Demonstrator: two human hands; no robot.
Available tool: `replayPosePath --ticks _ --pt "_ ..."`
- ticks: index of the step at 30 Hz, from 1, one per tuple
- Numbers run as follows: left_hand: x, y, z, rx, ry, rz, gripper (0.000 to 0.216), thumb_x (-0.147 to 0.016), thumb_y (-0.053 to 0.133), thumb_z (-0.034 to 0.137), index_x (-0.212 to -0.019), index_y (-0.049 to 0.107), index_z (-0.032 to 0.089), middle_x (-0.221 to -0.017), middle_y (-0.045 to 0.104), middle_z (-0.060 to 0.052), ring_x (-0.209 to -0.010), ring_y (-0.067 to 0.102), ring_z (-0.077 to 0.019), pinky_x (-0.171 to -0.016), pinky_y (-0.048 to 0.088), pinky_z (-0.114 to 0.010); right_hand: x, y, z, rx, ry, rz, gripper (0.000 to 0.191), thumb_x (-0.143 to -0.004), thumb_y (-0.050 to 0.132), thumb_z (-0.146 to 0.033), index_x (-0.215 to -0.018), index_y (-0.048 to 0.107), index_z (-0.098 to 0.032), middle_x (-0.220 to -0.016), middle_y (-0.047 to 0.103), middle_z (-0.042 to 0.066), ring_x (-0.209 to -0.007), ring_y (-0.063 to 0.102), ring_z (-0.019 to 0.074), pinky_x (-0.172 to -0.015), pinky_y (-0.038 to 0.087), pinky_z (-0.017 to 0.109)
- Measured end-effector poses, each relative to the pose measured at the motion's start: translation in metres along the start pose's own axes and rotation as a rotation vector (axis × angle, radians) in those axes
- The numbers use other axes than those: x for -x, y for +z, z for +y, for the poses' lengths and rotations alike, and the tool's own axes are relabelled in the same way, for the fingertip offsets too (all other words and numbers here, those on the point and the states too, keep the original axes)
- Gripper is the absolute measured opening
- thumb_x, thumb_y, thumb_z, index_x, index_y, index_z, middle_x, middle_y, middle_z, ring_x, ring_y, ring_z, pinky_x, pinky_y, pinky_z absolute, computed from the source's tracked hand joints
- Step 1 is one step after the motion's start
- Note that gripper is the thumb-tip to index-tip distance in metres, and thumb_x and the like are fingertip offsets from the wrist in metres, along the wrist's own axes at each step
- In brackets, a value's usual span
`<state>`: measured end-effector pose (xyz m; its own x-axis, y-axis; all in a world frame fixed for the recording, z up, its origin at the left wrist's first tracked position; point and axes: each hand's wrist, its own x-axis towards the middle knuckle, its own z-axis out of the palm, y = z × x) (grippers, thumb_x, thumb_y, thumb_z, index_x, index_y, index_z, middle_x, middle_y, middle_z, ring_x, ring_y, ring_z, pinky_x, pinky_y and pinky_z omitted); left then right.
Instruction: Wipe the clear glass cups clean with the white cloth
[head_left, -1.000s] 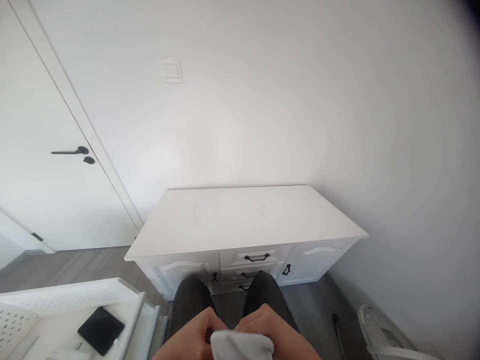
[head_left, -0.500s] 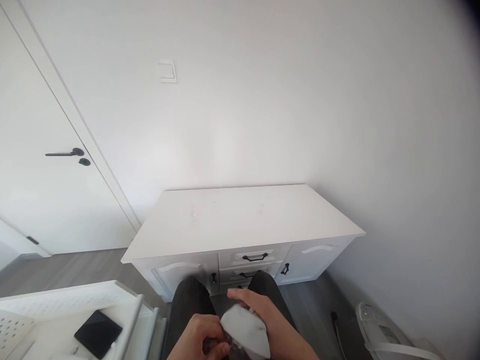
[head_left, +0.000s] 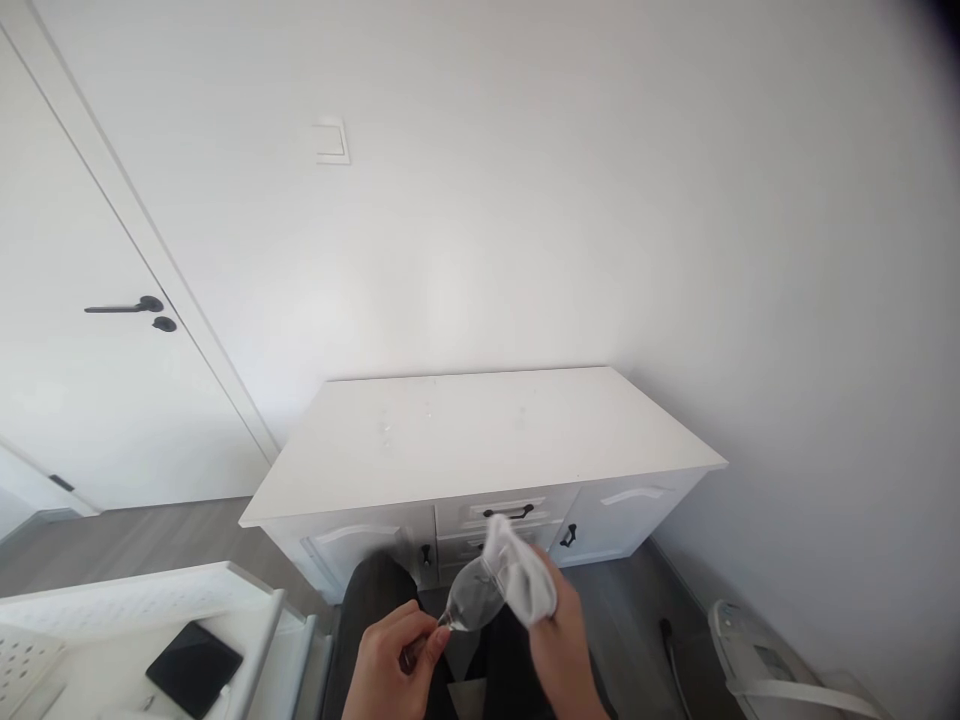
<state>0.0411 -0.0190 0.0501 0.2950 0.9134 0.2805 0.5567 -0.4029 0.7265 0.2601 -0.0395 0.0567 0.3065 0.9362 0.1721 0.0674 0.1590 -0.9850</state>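
Note:
A clear wine glass (head_left: 474,597) is tilted above my knees, its bowl pointing up and to the right. My left hand (head_left: 397,655) pinches the stem between thumb and fingers; the foot is hidden by that hand. In my right hand (head_left: 559,635) is a white cloth (head_left: 525,578), bunched and slightly blurred, against the rim end of the bowl. The right fingers are mostly behind the cloth.
A white cabinet (head_left: 472,435) with black handles stands ahead against the wall, with small wet-looking spots on its top. At lower left, a white cart (head_left: 247,650) holds a black tablet (head_left: 193,668). A white appliance (head_left: 765,660) sits on the floor at right.
My right hand and the cloth have moved from over the glass bowl to its rim end, up and right. The bowl now shows clearly. My left hand stays near the same place.

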Motion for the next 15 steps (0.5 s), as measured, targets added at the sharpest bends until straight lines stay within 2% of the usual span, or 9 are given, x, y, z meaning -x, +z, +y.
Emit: replayPosePath --ticks 2,4,6,9,10,12,13,15 --pt "0.004 0.004 0.003 -0.031 0.01 0.055 0.044 -0.105 0.055 0.04 -0.066 0.065 0.02 -0.065 0.05 0.001 -0.053 0.052 -0.0118 -0.052 0.035 -0.024 0.009 0.005 -0.005 0.059 -0.042 -0.158 0.056 -0.093 0.065 -0.032 -0.148 0.06 -0.023 -0.127 0.074 0.011 -0.102 0.07 0.0304 -0.087 0.056 0.036" --pt "0.007 0.002 0.004 -0.062 0.035 0.078 0.041 -0.105 0.055 0.036 -0.068 0.065 0.021 -0.066 0.053 0.001 -0.052 0.054 -0.0112 -0.052 0.036 -0.023 0.013 0.001 -0.013 0.121 -0.009 -0.247 0.064 -0.094 0.064 -0.033 -0.156 0.049 -0.028 -0.129 0.073 0.009 -0.096 0.069 0.0275 -0.088 0.055 0.036" --pt "0.007 -0.003 0.004 -0.059 0.114 -0.009 0.038 -0.103 0.058 0.034 -0.068 0.067 0.021 -0.067 0.057 0.0 -0.052 0.057 -0.0111 -0.05 0.037 -0.022 0.011 -0.011 -0.022 0.092 0.102 -0.36 0.064 -0.099 0.061 -0.038 -0.16 0.043 -0.032 -0.131 0.071 0.008 -0.101 0.068 0.0266 -0.094 0.053 0.037" --pt "0.006 -0.012 0.002 0.006 0.167 -0.157 0.04 -0.099 0.064 0.04 -0.063 0.068 0.022 -0.063 0.059 -0.001 -0.051 0.056 -0.0127 -0.048 0.036 -0.023 0.003 -0.032 -0.034 -0.026 0.251 -0.627 0.067 -0.101 0.062 -0.045 -0.163 0.038 -0.035 -0.138 0.067 0.005 -0.117 0.065 0.0274 -0.106 0.047 0.04" --pt "0.005 -0.013 0.001 0.047 0.124 -0.16 0.042 -0.097 0.065 0.045 -0.062 0.069 0.022 -0.062 0.059 -0.002 -0.051 0.055 -0.0139 -0.049 0.036 -0.025 0.0 -0.036 -0.037 -0.015 0.251 -0.679 0.07 -0.1 0.064 -0.045 -0.164 0.036 -0.036 -0.144 0.064 0.005 -0.123 0.062 0.028 -0.11 0.044 0.041" --pt "0.002 -0.011 -0.001 0.166 -0.042 -0.135 0.048 -0.094 0.066 0.058 -0.061 0.071 0.022 -0.062 0.061 -0.004 -0.054 0.055 -0.0159 -0.05 0.038 -0.026 -0.002 -0.04 -0.04 0.1 0.188 -0.693 0.072 -0.1 0.066 -0.04 -0.164 0.035 -0.037 -0.155 0.056 0.005 -0.132 0.056 0.0291 -0.116 0.038 0.043" --pt "0.001 -0.009 -0.003 0.247 -0.142 -0.158 0.052 -0.091 0.066 0.064 -0.061 0.072 0.021 -0.062 0.062 -0.004 -0.053 0.054 -0.0156 -0.05 0.037 -0.026 -0.003 -0.039 -0.041 0.175 0.149 -0.681 0.069 -0.1 0.065 -0.036 -0.162 0.037 -0.038 -0.157 0.053 0.005 -0.133 0.055 0.0292 -0.116 0.038 0.043" --pt "-0.001 -0.004 -0.006 0.43 -0.33 -0.291 0.061 -0.085 0.068 0.073 -0.059 0.073 0.018 -0.055 0.057 -0.001 -0.045 0.047 -0.0119 -0.045 0.03 -0.025 -0.003 -0.033 -0.039 0.297 0.063 -0.657 0.061 -0.099 0.061 -0.026 -0.157 0.046 -0.039 -0.151 0.059 0.006 -0.123 0.06 0.0281 -0.108 0.043 0.041"
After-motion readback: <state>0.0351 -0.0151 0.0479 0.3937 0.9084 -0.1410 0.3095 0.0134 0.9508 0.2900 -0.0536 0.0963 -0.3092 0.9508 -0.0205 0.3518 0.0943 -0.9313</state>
